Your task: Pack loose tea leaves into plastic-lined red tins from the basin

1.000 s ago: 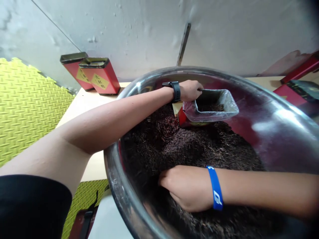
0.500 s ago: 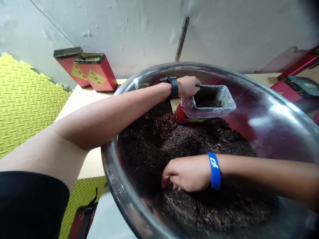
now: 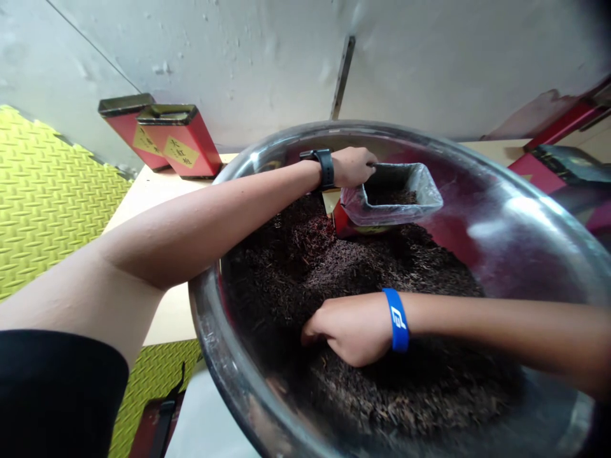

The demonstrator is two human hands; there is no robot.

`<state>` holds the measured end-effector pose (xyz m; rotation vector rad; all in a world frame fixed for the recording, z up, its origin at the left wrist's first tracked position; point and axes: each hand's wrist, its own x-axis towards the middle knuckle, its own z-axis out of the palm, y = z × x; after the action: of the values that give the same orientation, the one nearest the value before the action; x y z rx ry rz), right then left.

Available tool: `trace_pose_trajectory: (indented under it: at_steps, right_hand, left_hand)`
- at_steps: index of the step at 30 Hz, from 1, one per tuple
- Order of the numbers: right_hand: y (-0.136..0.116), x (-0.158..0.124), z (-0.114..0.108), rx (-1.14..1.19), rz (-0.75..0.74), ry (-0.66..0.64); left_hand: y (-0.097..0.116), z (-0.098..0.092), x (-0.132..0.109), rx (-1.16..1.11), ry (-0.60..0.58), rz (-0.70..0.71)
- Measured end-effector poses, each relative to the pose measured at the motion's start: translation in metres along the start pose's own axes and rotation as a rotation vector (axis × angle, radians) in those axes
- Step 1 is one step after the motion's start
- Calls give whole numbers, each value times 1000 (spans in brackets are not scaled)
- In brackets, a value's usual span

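A large metal bowl holds a heap of dark loose tea leaves. Inside it, toward the back, a red tea tin with a clear plastic liner leans on the heap, some leaves showing within. My left hand, watch on its wrist, is closed on the tin's left rim, fingertips partly hidden. Nearer to me my right hand, wearing a blue wristband, has its fingers curled down into the leaves. Most of those fingertips are buried, so how much tea they hold does not show.
Two red tins with yellow labels stand open-topped on the pale table, left of the bowl. More red boxes sit at the right. A grey wall rises behind. Yellow-green mat covers the floor.
My right hand has pushed its fingers deeper into the leaves; its curled fingers showed more before. My left hand keeps hold of the tin. The view has shifted slightly.
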<state>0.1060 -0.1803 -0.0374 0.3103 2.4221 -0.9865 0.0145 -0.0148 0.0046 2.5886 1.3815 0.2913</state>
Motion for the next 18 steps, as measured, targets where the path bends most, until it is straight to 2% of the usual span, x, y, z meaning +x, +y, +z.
trace_pose_trajectory:
  at_steps: [2,4,7,10,12,15,18]
  right_hand:
    - [0,2,-2,-32,-23,-47]
    - [-3,3,2,-89,1,-24]
    - [-11,2,18,-219,32,125]
    - [-18,-1,39,-342,-43,327]
    - [-19,-2,50,-383,-86,397]
    - [-19,0,58,-353,-20,422]
    - [-21,2,57,-317,57,394]
  left_hand:
    - [0,0,-1,-2,-3,-4]
    - [0,0,-1,0,-3,-3]
    - [1,0,-1,-6,-9,-6]
    - [2,-1,-3,-17,-18,-11]
    - [3,-2,-4,-15,-16,-8]
    - [4,-2,-6,-14,-18,-9]
    - [3,-1,-5,-18,-12,-6]
